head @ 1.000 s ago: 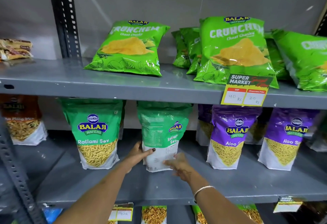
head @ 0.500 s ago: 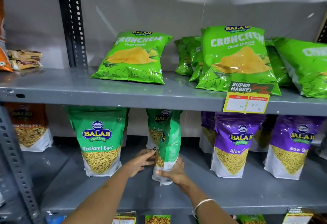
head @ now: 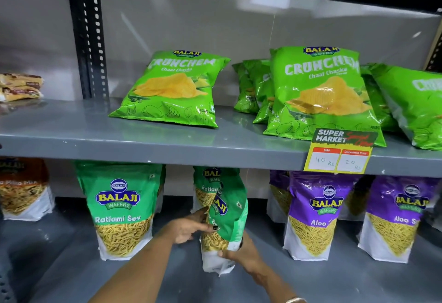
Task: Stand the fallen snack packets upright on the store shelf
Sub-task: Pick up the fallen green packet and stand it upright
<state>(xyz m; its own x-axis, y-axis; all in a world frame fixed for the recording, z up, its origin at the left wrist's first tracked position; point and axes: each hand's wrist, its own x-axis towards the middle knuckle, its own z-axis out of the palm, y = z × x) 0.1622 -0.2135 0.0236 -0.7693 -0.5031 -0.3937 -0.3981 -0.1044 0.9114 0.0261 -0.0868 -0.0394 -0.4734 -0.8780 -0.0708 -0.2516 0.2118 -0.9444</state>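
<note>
I read the Ratlami Sev packets [head: 122,209] as dark green over white, Crunchem bags [head: 172,90] lime green, Aloo packets [head: 315,216] purple, shelf [head: 143,145] grey; far-left packet [head: 21,190] possibly orange.

Lower shelf [head: 71,267]: open floor lies in front of the packets, where my left hand [head: 189,227] and right hand [head: 241,253] reach in. The Ratlami Sev packet [head: 120,209] stands just beside my left hand and closes that side; the Aloo Sev packet [head: 315,216] stands near my right, with a bare gap of shelf between. The upper shelf edge [head: 191,153] hangs just over the packet tops and caps the room above. Behind the packet in my hands [head: 227,216], another green packet [head: 205,188] blocks the way back.
</note>
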